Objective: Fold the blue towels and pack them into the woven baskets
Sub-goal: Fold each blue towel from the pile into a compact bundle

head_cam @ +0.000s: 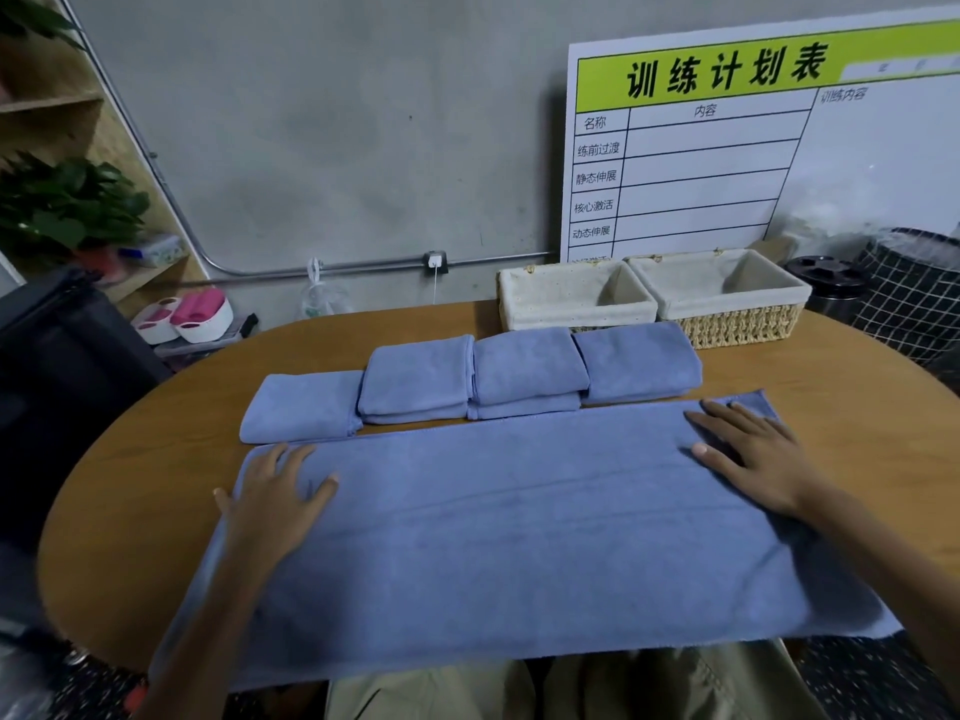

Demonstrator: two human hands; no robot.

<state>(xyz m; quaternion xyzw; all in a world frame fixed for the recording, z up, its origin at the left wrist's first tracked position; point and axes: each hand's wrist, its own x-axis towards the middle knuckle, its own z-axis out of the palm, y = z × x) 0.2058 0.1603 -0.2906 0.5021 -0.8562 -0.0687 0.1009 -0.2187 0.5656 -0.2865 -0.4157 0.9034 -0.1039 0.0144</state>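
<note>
The tabletop (130, 511) carries a blue towel (519, 527) spread flat between both hands, its near edge hanging over the tabletop edge. Beyond the hands lie the folded towels (524, 366) in a row, and behind them two woven baskets (727, 324), both not yet filled. The left hand (270, 501) and right hand (753, 454) press flat with straight fingers on the two ends, probably to smooth the cloth for folding.

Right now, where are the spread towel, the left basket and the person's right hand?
spread towel (519, 537), head view, flat middle.
left basket (540, 317), head view, front liner wall.
right hand (753, 459), head view, back of hand.
</note>
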